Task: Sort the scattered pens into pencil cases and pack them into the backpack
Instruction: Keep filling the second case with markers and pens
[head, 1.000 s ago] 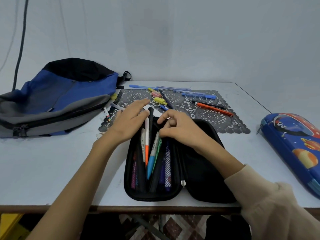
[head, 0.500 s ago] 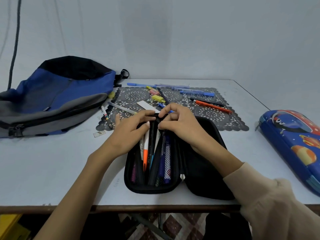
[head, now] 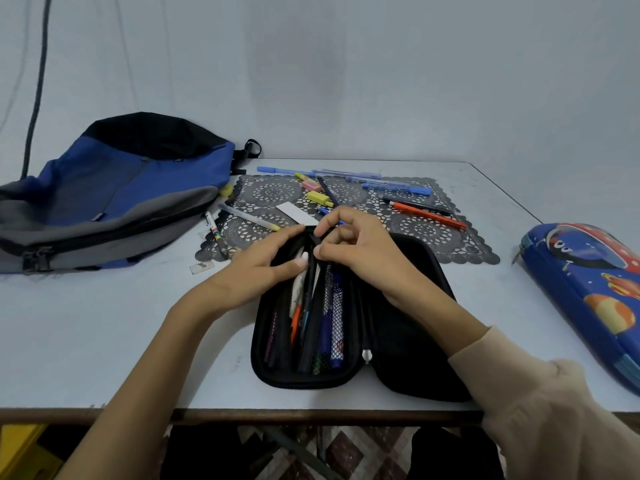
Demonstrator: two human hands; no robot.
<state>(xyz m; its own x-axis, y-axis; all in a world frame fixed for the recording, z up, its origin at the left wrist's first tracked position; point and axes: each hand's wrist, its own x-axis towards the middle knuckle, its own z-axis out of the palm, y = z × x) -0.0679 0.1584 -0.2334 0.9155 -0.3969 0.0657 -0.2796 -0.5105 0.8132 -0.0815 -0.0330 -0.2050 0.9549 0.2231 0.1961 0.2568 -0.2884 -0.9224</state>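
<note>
An open black pencil case [head: 408,344] lies at the table's front middle. Its left half holds several pens [head: 301,317], partly under a black mesh divider [head: 330,306]. My left hand [head: 256,271] rests on the top of that half, fingers fairly straight and thumb on a white pen. My right hand [head: 356,251] pinches the top end of the divider between thumb and forefinger. More scattered pens [head: 394,188] lie on a dark lace mat [head: 426,233] behind the case. A blue, grey and black backpack [head: 114,195] lies at the left.
A blue space-print hard pencil case [head: 588,292] lies shut at the right edge. A yellow highlighter [head: 320,198], a pink eraser [head: 311,185] and a white card [head: 294,213] sit on the mat. Two pens [head: 214,232] lie beside the backpack. The table's front edge [head: 207,415] runs below the case.
Both hands drew together at the top of the case's left half. The pens that stuck up now lie lower inside it, and the divider sits over them.
</note>
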